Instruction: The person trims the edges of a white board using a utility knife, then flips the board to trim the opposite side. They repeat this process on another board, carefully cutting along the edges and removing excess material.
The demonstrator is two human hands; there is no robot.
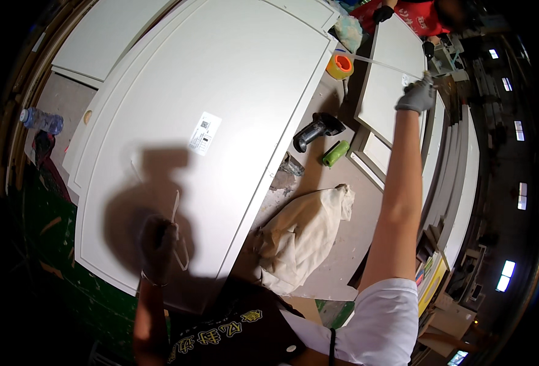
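Observation:
A large white panel (245,110) with a grooved border and a white label (205,133) lies in front of me, with my shadow on it. My left hand (158,244), in a dark glove, is closed over the panel's near part on a thin white strip (181,251) that loops out of the fist. Far out to the right, my right hand (417,96) in a grey glove is closed above another stack of panels. A narrow pale band (373,61) runs from the large panel's far right corner to its fingers.
Right of the panel lie an orange-yellow tape roll (340,64), a black handheld tool (317,130), a green roll (336,153) and a beige cloth (306,238). A co-worker in red (419,18) holds a white board (397,52). A plastic bottle (42,121) lies at left.

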